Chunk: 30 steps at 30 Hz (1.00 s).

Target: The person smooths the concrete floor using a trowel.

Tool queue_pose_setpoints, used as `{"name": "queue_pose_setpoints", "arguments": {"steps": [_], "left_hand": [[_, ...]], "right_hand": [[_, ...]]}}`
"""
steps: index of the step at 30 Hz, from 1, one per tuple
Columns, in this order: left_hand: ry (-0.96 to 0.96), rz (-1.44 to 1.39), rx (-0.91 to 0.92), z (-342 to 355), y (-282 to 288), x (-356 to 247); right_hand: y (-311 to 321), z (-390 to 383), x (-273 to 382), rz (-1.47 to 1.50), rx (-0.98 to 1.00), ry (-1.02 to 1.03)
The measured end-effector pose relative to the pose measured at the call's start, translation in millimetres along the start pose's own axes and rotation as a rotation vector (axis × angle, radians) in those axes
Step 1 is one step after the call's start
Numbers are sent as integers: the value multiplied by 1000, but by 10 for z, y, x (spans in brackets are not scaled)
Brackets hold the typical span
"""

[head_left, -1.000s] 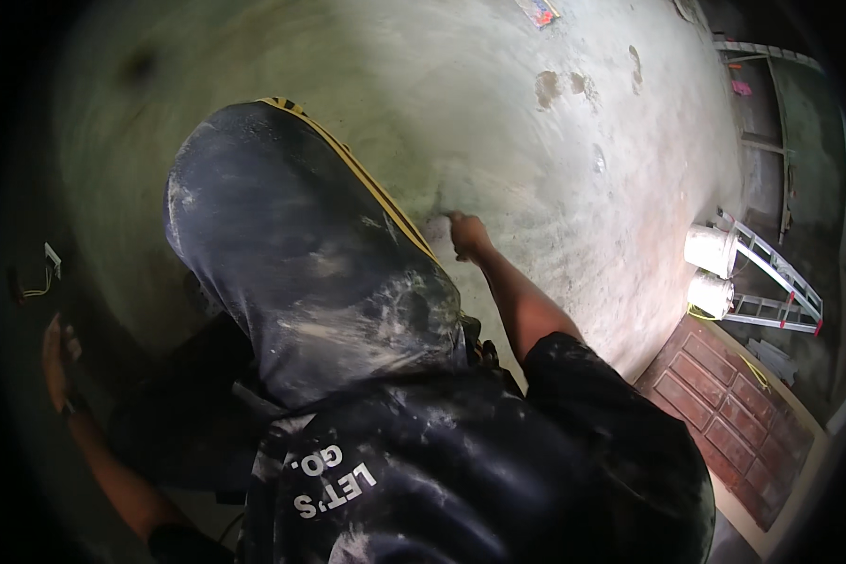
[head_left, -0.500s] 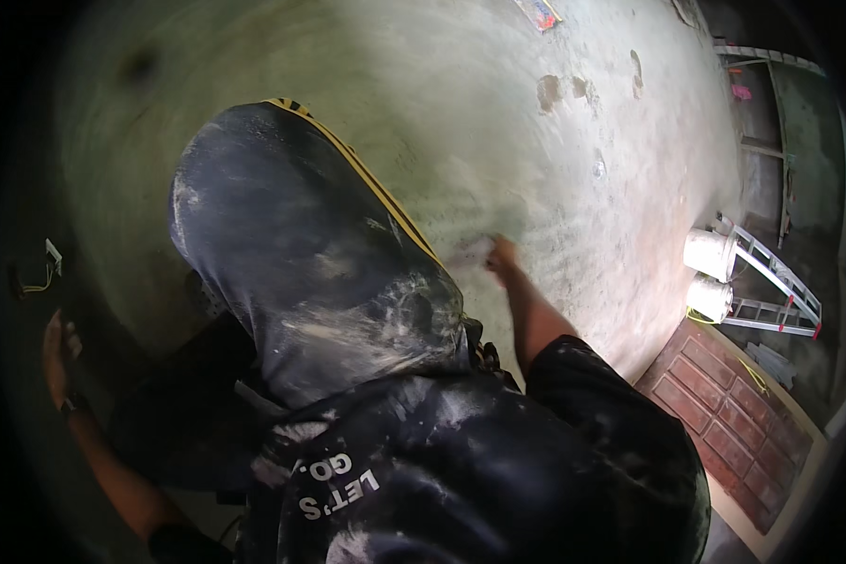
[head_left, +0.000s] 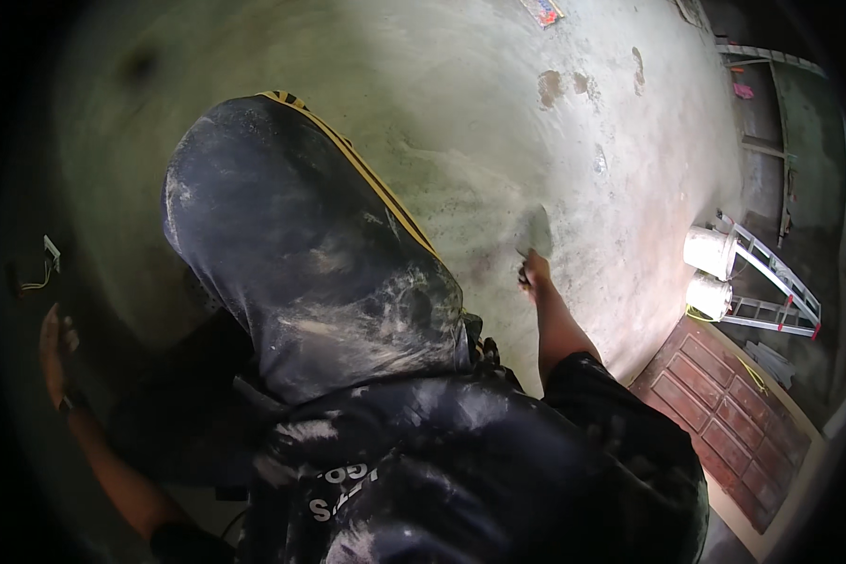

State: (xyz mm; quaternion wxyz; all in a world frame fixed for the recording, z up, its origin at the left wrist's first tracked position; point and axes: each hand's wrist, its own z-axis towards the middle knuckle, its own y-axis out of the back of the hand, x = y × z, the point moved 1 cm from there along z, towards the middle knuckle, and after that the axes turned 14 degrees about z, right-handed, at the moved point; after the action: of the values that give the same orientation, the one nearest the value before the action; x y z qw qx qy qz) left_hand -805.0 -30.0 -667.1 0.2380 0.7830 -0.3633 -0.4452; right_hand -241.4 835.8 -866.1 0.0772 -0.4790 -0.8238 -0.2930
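Observation:
My right hand [head_left: 536, 273] grips a flat metal trowel [head_left: 534, 228] over the pale, mottled concrete floor [head_left: 442, 150], right of my bent leg. That leg, in dust-smeared dark trousers [head_left: 301, 235] with a yellow side stripe, fills the centre and hides part of the floor. At the far left my left hand [head_left: 58, 348] is open, fingers extended beside a dark, shadowed surface; I cannot tell whether it touches it. Above that hand, a small white fitting [head_left: 52, 247] has yellow wires hanging from it.
At the right stand two white buckets [head_left: 708, 252] beside an aluminium ladder [head_left: 785, 282]. A brown panelled door [head_left: 724, 418] is at the lower right, with a dark framed opening [head_left: 761, 150] at the upper right. A small colourful packet [head_left: 541, 11] lies near the top.
My right hand has moved right and slightly down across the floor, and the trowel blade now shows more clearly. My left hand and leg have barely shifted.

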Motion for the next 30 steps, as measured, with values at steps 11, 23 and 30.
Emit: {"name": "queue_pose_setpoints", "arguments": {"steps": [11,23,30], "left_hand": [[-58,-5,-72,198,69,153],[35,-53,44,248,164,330],[-58,-38,-10,135,72,252]], "right_hand": [[-1385,-362,-434,-373,63,36],[-571,82,-103,-170,-70,75],[-916,-252,-312,-703,129,187]]}}
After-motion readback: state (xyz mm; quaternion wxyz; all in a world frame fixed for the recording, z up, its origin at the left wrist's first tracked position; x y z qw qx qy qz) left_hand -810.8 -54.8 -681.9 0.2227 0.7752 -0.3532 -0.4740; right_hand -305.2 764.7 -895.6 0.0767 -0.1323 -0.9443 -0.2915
